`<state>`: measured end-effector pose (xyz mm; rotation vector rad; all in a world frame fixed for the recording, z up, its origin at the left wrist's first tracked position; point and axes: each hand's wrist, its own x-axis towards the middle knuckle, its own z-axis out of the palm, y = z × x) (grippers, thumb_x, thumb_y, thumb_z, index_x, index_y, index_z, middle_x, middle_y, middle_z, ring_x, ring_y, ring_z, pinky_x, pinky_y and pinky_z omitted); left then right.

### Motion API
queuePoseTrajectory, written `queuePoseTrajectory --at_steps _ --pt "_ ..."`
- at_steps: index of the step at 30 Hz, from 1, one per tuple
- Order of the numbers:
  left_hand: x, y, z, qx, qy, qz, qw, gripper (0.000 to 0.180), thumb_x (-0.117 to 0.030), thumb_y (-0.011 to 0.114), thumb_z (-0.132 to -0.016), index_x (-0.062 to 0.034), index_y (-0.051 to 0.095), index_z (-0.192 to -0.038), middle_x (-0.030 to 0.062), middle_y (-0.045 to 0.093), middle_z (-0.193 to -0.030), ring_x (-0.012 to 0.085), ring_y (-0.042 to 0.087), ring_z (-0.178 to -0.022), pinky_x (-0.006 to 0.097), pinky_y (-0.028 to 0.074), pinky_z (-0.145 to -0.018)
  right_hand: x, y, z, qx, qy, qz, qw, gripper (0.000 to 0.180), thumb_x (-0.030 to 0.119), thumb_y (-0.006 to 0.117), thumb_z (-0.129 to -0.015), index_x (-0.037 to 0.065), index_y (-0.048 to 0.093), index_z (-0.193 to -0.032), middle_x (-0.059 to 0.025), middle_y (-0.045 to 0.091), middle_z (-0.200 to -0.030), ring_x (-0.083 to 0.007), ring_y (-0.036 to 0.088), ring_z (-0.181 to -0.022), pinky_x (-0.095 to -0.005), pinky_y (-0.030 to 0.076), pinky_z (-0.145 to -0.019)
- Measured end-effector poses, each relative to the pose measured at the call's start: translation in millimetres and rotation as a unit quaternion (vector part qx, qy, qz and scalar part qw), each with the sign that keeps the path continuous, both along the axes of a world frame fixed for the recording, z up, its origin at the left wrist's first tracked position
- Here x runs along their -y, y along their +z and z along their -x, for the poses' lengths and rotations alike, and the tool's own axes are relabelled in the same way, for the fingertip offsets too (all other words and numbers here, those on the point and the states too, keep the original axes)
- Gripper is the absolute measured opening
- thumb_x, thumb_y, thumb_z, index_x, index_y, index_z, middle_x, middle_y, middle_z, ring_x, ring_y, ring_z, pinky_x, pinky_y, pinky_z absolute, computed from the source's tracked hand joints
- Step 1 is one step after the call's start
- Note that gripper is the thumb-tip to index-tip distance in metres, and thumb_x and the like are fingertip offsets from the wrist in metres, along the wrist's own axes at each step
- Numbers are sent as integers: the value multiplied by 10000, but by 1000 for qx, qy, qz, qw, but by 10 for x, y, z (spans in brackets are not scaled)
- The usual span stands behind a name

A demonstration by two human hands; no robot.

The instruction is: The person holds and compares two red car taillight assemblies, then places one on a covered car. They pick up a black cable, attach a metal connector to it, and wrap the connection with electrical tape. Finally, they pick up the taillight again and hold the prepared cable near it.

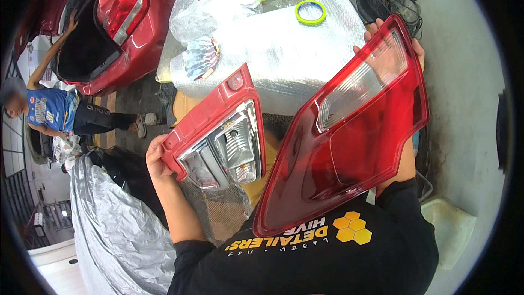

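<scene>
My left hand (157, 155) grips the lower left corner of a tail light housing (222, 147). It has a red rim, and its chrome reflectors face up. In my right hand (372, 34) is a large red tail light lens (355, 147) with a clear section near its top, tilted from upper right to lower left. The fingers show past its upper edge and through the clear part; the rest of that hand is behind it. The two parts are held apart, side by side, and the lens covers part of my black shirt (305, 262).
A table with a silver foil sheet (273, 49) bears a green-edged tape roll (310, 12), crumpled plastic (202, 13) and a striped cloth (201, 57). Cables (376, 0) lie beyond, beside the right wall (464, 104). A red car (155, 22), a person (52, 109) and a silver cover (109, 224) are left.
</scene>
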<state>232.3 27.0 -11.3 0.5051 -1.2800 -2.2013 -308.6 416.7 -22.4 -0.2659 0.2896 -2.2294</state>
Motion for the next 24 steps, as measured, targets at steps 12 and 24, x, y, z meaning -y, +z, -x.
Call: queuePoseTrajectory --at_steps 12,24 --pt "-81 26 109 22 11 -2 1000 431 -170 768 -861 68 675 -1207 233 720 -1164 326 728 -1029 463 576 -961 -85 -87 94 -25 20 30 999 853 559 561 -856 -37 470 -1460 -223 557 -1430 -360 507 -1354 -707 255 -1179" --pt "-485 261 253 80 2 50 996 485 -221 794 -841 89 669 -1192 213 732 -1129 275 732 -992 389 570 -930 -207 -64 170 -23 -31 -21 999 887 579 574 -840 -27 452 -1476 -191 550 -1454 -359 514 -1351 -711 241 -1180"
